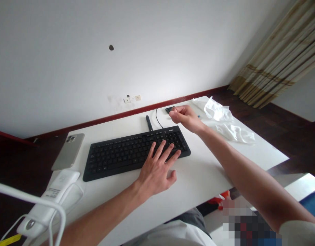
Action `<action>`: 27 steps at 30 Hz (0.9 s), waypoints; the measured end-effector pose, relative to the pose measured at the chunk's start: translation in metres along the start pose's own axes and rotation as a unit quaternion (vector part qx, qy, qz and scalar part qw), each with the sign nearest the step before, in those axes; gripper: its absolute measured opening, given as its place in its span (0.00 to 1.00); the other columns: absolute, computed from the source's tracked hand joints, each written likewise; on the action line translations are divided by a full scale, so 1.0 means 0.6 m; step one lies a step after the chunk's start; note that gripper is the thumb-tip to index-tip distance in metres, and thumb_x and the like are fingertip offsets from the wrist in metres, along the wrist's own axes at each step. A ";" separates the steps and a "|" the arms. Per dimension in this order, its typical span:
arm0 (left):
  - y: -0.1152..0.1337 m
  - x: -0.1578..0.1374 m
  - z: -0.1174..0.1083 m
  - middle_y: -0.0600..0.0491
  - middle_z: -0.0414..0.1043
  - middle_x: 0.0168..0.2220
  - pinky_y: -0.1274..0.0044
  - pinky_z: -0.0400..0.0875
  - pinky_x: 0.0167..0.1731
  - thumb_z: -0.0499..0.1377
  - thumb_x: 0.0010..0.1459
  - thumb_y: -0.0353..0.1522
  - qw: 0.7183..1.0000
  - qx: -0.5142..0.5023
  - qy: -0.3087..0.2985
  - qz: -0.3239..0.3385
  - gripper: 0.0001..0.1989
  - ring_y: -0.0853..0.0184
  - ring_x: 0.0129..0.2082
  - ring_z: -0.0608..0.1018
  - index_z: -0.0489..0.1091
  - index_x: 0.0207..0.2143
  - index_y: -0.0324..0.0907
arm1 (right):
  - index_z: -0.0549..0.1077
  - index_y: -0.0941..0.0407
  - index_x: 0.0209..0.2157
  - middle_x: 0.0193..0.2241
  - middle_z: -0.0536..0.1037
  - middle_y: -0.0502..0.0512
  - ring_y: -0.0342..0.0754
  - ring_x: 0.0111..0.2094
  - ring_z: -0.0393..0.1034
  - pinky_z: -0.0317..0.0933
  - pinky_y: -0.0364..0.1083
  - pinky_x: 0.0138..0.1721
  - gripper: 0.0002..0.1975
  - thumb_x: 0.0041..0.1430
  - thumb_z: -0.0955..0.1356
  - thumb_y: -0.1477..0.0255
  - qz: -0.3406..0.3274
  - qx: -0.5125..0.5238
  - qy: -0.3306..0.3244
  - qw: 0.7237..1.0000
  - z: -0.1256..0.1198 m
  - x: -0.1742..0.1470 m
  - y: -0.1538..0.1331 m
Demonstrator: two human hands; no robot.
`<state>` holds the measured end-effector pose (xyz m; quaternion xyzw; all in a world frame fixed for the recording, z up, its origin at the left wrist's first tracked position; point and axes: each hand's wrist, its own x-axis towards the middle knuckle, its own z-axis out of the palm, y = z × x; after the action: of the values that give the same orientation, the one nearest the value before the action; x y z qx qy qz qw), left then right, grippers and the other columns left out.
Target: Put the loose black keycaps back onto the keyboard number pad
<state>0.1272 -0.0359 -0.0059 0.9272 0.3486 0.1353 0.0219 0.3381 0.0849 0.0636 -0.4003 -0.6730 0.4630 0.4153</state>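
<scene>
A black keyboard lies on the white table. My left hand rests with fingers spread over its right part, fingertips on the keys near the number pad. Above the keyboard's far right corner is my right hand, its fingers closed in a pinch; what they hold, if anything, is hidden. Just beyond those fingers sits a small black piece with a bumpy top, partly covered by the hand. A slim black stick-shaped item touches the keyboard's back edge, and a thin black cable runs out beside it.
Crumpled white plastic wrapping lies at the right of the table. On the left are a phone face down and a white power strip with a white cable. The wall with sockets stands behind.
</scene>
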 end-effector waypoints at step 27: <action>-0.001 -0.007 0.008 0.50 0.56 0.73 0.50 0.42 0.72 0.55 0.68 0.43 1.000 -0.020 -0.008 -0.007 0.33 0.49 0.74 0.51 0.55 0.72 0.48 | 0.73 0.55 0.25 0.17 0.58 0.44 0.42 0.22 0.50 0.47 0.46 0.27 0.19 0.62 0.69 0.56 -0.005 -0.362 0.161 0.918 -0.076 0.035 0.100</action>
<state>0.1254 -0.0380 -0.0116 0.9251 0.3523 0.1343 0.0445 0.3829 0.1324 0.0207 -0.5887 -0.7209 0.1155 0.3470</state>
